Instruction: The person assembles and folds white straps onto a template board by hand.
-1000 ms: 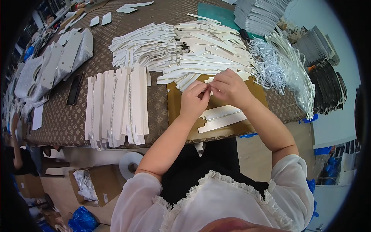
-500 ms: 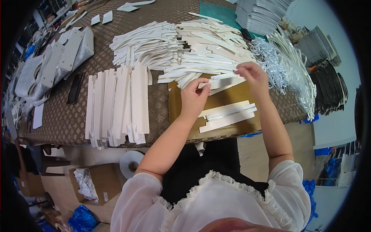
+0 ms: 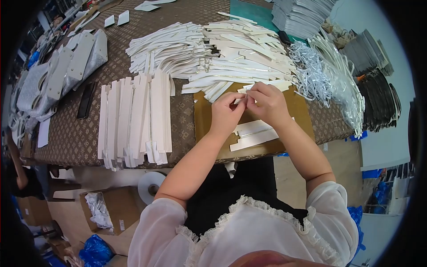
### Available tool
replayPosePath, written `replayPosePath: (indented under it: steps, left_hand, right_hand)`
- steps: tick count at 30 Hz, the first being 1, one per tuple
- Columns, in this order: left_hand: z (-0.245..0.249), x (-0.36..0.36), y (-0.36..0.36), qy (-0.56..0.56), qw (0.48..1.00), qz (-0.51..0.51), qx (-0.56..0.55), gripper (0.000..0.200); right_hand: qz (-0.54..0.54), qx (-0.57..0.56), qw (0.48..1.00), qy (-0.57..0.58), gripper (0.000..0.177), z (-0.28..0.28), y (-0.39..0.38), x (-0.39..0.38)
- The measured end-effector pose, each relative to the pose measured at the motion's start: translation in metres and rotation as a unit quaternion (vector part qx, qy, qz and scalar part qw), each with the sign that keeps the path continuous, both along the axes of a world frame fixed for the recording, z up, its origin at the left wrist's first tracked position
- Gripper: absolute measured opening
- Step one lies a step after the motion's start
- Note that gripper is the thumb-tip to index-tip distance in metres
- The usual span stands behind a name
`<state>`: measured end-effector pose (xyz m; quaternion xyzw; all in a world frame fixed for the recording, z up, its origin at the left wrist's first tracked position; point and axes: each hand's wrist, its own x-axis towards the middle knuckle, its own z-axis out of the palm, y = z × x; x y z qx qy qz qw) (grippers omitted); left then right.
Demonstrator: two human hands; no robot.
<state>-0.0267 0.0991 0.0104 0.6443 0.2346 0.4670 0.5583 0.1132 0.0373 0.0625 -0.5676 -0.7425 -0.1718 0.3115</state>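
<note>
Since half a second ago the right hand [image 3: 267, 105] has come back in from the strip's far end. Both hands now meet over the brown board [image 3: 203, 122]. Left hand [image 3: 226, 115] and right hand are equally near, each pinched closed on one white strip [image 3: 240, 100] at the fingertips. Its long axis probably runs left-right, tilting away, but the hands hide most of it. More strips [image 3: 254, 135] lie nearer me. No legible writing anywhere on the worktop [image 3: 75, 138].
</note>
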Motion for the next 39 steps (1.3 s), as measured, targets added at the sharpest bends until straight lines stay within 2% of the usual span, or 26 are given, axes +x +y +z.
replayPosePath:
  steps: [2, 3, 4, 5, 7, 9, 11, 12, 15, 17, 18, 19, 20, 21, 22, 24, 26, 28, 29, 30, 31, 32, 33, 35, 37, 39]
  left_hand:
    - [-0.004, 0.002, 0.000, -0.028, 0.998, -0.018, -0.047, 0.012]
    - [-0.005, 0.003, 0.000, -0.055, 0.993, -0.036, -0.094, 0.012]
    - [-0.007, 0.004, 0.000, -0.081, 0.985, -0.055, -0.141, 0.011]
    - [-0.009, 0.004, 0.001, -0.080, 0.985, -0.056, -0.142, 0.011]
    - [-0.007, 0.002, 0.006, -0.123, 0.974, -0.018, -0.191, 0.010]
    - [-0.004, 0.001, 0.009, -0.145, 0.965, 0.001, -0.217, 0.009]
    - [-0.001, -0.001, 0.011, -0.156, 0.960, 0.036, -0.229, 0.008]
    - [0.000, -0.001, 0.012, -0.161, 0.957, 0.054, -0.234, 0.008]
    - [-0.004, -0.001, 0.014, -0.092, 0.968, 0.045, -0.227, 0.009]
    - [-0.006, 0.001, 0.011, -0.053, 0.972, 0.036, -0.226, 0.011]
    - [-0.005, 0.002, 0.010, -0.044, 0.982, 0.047, -0.176, 0.012]
    - [-0.004, 0.002, 0.009, -0.034, 0.990, 0.058, -0.126, 0.013]
    - [-0.004, 0.002, 0.008, -0.022, 0.994, 0.068, -0.077, 0.014]
    - [-0.003, 0.000, 0.008, -0.017, 0.994, 0.068, -0.081, 0.014]
    - [-0.002, -0.002, 0.009, 0.022, 0.996, 0.086, -0.011, 0.015]
    - [0.003, -0.006, 0.009, 0.102, 0.980, 0.115, 0.129, 0.017]
    - [0.014, -0.009, 0.004, 0.096, 0.979, 0.123, 0.133, 0.016]
    - [0.030, -0.012, -0.003, 0.071, 0.976, 0.148, 0.144, 0.014]
    - [0.038, -0.015, -0.008, 0.074, 0.976, 0.146, 0.142, 0.014]
    - [0.047, -0.020, -0.015, 0.047, 0.994, 0.089, 0.035, 0.013]
    - [0.054, -0.025, -0.022, 0.018, 0.997, 0.032, -0.072, 0.012]
    - [0.057, -0.030, -0.027, -0.012, 0.983, -0.022, -0.179, 0.011]
    - [0.058, -0.034, -0.032, -0.009, 0.983, -0.018, -0.182, 0.011]
    - [0.056, -0.038, -0.042, -0.037, 0.974, -0.040, -0.220, 0.008]
    - [0.049, -0.041, -0.043, -0.048, 0.967, -0.048, -0.244, 0.008]
    - [0.026, -0.044, -0.042, -0.006, 0.971, -0.040, -0.236, 0.009]
  right_hand:
    - [-0.001, -0.007, 1.000, 0.014, 0.014, -0.003, 0.001, 0.002]
    - [-0.014, -0.044, 0.979, 0.198, 0.011, -0.004, 0.003, 0.006]
    - [-0.028, -0.079, 0.923, 0.376, 0.007, -0.005, 0.005, 0.011]
    - [-0.041, -0.111, 0.833, 0.540, 0.005, -0.006, 0.006, 0.019]
    - [-0.059, -0.036, 0.727, 0.683, 0.010, -0.012, 0.013, 0.071]
    - [-0.014, 0.023, 0.638, 0.770, 0.013, -0.006, 0.004, 0.126]
    - [-0.036, 0.114, 0.620, 0.776, 0.012, -0.007, -0.010, 0.178]
    - [-0.038, 0.114, 0.621, 0.775, 0.012, -0.005, -0.020, 0.200]
    - [-0.100, 0.180, 0.652, 0.730, 0.018, -0.009, -0.041, 0.234]
    - [-0.266, 0.062, 0.764, 0.585, 0.025, -0.018, -0.051, 0.239]
    - [-0.339, -0.002, 0.800, 0.496, 0.029, -0.022, -0.054, 0.240]
    - [-0.342, -0.004, 0.797, 0.497, 0.029, -0.021, -0.056, 0.230]
    - [-0.334, -0.022, 0.831, 0.445, 0.031, -0.026, -0.058, 0.216]
    - [-0.325, -0.041, 0.860, 0.391, 0.034, -0.026, -0.058, 0.191]
    - [-0.314, -0.061, 0.886, 0.336, 0.036, -0.025, -0.059, 0.167]
    - [-0.244, -0.145, 0.890, 0.357, 0.026, -0.014, -0.062, 0.114]
    - [-0.075, -0.286, 0.838, 0.459, 0.018, -0.006, -0.068, 0.072]
    - [0.008, -0.397, 0.764, 0.509, 0.011, 0.004, -0.072, 0.032]
    - [0.054, -0.403, 0.781, 0.474, 0.012, -0.002, -0.072, 0.021]
    - [0.102, -0.407, 0.796, 0.436, 0.014, -0.009, -0.071, 0.012]
    - [0.103, -0.409, 0.794, 0.438, 0.014, -0.009, -0.070, -0.002]
    - [0.136, -0.354, 0.750, 0.543, 0.016, -0.007, -0.069, -0.018]
    - [0.166, -0.292, 0.692, 0.639, 0.018, -0.005, -0.067, -0.031]
    - [0.193, -0.230, 0.617, 0.727, 0.020, -0.007, -0.065, -0.036]
    - [0.155, -0.209, 0.615, 0.745, 0.023, -0.013, -0.065, -0.028]
    - [0.134, -0.199, 0.612, 0.754, 0.025, -0.020, -0.062, -0.025]
